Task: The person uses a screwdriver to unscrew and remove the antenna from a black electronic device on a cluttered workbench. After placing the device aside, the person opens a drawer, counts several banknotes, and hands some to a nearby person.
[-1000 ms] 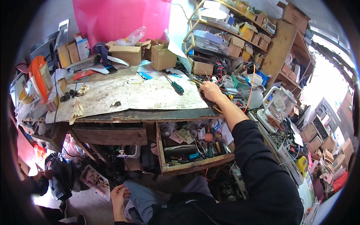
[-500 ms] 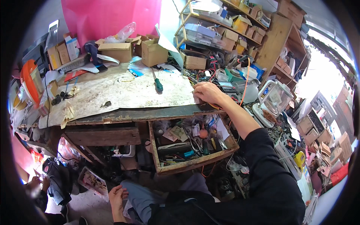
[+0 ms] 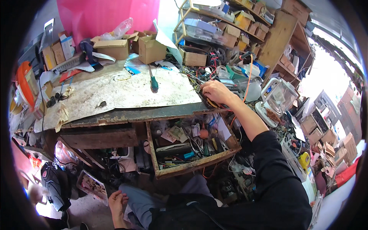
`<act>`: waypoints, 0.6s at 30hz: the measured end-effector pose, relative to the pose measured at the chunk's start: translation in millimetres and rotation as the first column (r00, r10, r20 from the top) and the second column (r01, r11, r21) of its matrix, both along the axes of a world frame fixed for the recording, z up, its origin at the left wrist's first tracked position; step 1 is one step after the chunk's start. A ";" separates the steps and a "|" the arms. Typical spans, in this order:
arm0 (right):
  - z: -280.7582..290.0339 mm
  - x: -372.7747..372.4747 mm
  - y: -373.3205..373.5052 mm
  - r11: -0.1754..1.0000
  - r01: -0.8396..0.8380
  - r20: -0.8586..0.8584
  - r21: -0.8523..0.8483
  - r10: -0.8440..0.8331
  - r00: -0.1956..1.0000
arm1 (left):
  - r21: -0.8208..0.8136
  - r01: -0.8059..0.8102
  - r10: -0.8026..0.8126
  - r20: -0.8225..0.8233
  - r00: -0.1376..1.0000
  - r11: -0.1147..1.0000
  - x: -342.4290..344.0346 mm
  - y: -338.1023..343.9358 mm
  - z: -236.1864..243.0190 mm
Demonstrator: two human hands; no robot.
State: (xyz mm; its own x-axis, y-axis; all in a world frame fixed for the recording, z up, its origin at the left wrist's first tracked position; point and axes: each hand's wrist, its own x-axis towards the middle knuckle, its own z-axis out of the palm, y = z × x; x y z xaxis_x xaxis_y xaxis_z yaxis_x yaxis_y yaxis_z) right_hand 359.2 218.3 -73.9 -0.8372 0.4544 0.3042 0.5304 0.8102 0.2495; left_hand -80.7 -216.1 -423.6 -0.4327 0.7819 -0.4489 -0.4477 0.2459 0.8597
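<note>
My right hand (image 3: 217,92) reaches over the right end of the workbench, its bent fingers pointing down into a clutter of tools and wires. Whatever the fingertips close on is hidden beneath the hand. Close under it lie yellow-and-black handles (image 3: 211,102). Low at the left, beside my knee, my left hand (image 3: 117,202) hangs with loosely curled, slightly parted fingers and nothing in them. A screwdriver (image 3: 154,83) with a green handle rests on the stained white sheet (image 3: 126,92). Below the benchtop, a wooden drawer (image 3: 199,166) stands pulled out, full of hand tools, cables and papers.
Cardboard boxes (image 3: 152,50) stand along the back of the bench. An orange cable (image 3: 250,82) loops up beside my right forearm. A clear jug (image 3: 279,99) sits among clutter at the right. Another person's blurred hand (image 3: 35,193) shows at the far left.
My view has shifted slightly, moving the bench leftward in the picture. My right hand has moved a little further right over the clutter, and yellow-and-black handles now show beneath it.
</note>
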 end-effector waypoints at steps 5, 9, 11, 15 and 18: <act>-5.1 2.4 15.6 0.993 0.119 0.011 0.011 -0.119 0.993 | -0.028 -0.016 0.015 -0.044 0.999 0.999 0.0 -3.9 6.4; -1.4 -2.9 16.0 0.988 0.151 0.005 -0.040 -0.151 0.989 | -0.015 -0.025 0.025 -0.015 1.000 1.000 0.0 -2.2 15.3; 3.5 -4.7 13.2 0.979 0.177 0.037 -0.101 -0.174 0.984 | -0.014 -0.030 0.029 -0.024 0.999 0.999 0.1 -0.8 17.2; 13.1 -8.3 -0.1 0.948 0.178 0.110 -0.265 -0.154 0.982 | -0.004 -0.038 0.038 -0.019 0.999 0.999 -1.1 -1.4 17.5; 19.6 -7.7 -12.3 0.909 0.174 0.137 -0.379 -0.131 0.982 | -0.010 -0.034 0.034 -0.034 0.999 0.999 -1.0 -1.4 15.3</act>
